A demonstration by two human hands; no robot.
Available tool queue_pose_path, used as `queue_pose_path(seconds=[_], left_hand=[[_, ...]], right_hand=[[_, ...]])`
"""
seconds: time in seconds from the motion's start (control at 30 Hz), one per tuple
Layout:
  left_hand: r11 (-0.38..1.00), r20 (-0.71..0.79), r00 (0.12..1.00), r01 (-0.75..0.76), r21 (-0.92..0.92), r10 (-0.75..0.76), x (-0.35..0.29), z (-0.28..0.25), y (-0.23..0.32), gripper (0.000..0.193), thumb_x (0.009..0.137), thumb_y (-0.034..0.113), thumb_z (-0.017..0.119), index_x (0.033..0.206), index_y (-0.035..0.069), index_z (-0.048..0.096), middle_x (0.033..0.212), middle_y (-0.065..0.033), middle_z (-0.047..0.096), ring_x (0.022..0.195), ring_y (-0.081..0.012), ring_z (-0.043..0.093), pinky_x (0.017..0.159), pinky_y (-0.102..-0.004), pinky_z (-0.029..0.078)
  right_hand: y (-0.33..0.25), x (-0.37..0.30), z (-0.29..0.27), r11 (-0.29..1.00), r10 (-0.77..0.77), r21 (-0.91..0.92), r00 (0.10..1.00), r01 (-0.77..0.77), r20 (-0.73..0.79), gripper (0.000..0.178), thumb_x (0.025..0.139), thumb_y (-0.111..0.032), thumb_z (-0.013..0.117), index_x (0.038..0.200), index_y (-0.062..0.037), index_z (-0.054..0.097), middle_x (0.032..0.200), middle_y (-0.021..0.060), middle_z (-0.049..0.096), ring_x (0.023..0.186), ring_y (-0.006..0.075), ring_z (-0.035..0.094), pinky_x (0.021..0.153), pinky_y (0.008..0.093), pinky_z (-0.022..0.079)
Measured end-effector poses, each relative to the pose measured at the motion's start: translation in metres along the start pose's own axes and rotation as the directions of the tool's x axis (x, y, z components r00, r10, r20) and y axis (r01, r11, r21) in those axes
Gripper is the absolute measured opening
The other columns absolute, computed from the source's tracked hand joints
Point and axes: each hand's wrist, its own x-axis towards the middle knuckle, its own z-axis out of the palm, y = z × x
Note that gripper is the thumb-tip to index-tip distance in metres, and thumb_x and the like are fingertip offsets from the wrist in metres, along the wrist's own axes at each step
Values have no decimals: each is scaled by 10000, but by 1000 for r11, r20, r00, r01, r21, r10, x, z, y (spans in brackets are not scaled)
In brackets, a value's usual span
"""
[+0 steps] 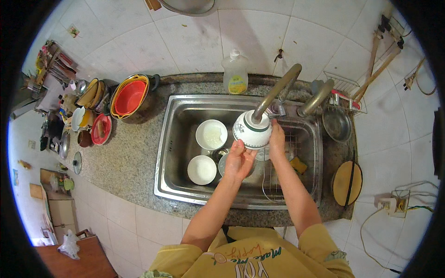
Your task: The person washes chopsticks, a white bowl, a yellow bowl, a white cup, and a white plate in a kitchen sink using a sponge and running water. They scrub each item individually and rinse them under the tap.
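A white bowl with green bands (252, 134) is held upside down, its foot ring up, beneath the spout of the faucet (278, 90). My left hand (240, 162) grips its near left side by the rim, fingers curled under it. On the right side my right hand (277, 139) clasps the same bowl. Below in the steel sink (178, 192) stand a white bowl with whitish contents (212, 134) and another white bowl (202, 170). One more dish beside them is mostly hidden by my left hand. A yellow sponge (298, 165) lies right of my right forearm on a wire rack (288, 183).
Behind the sink stands a clear soap bottle (236, 76). A pot holding a red basket (130, 97) and crowded dishes line the counter's left. To the right are a metal bowl (337, 125), a round board (345, 185) and a second curved pipe (316, 97).
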Motion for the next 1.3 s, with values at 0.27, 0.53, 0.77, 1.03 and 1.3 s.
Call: queue_pose_path(seconds=[0.27,0.53,0.77,1.03,1.3], left_hand=[[893,-71,983,-124,433,171,0,20,7,252,892,137,388,1131,62,416,1075,-51,511,934,-145,504,840,-304,397],[330,94,991,-120,936,95,-17,18,27,150,854,81,434,939,6,533,845,-18,561,766,-82,484,725,-218,380],[784,5,992,-102,612,126,-12,15,30,208,882,145,412,1007,6,503,952,-59,568,859,-136,526,797,-295,400],[938,-194,973,-52,343,125,-6,8,45,231,891,171,387,1041,19,474,1026,-91,544,943,-198,521,862,-360,392],[950,-94,996,20,312,10,-8,4,41,277,874,205,412,1082,27,456,1101,-74,513,1021,-213,483,895,-383,362]], right_hand=[[9,-48,37,801,-401,-431,907,415,127,655,819,-283,505,1229,125,198,1251,315,251,1185,388,262,989,377,206],[-15,9,20,986,167,-57,967,-159,193,359,810,-306,499,974,9,556,962,148,555,883,217,519,791,333,381],[1,-1,17,944,253,172,953,-282,168,331,856,-306,462,1048,-48,540,979,46,551,885,135,507,785,256,382],[-26,-35,6,982,1,158,839,-104,544,506,786,-74,561,1244,-53,347,1148,37,437,1025,139,435,881,273,326],[-17,-20,-5,870,30,422,883,-253,469,276,849,-178,471,1085,-34,479,1027,34,529,945,154,501,820,301,397]])
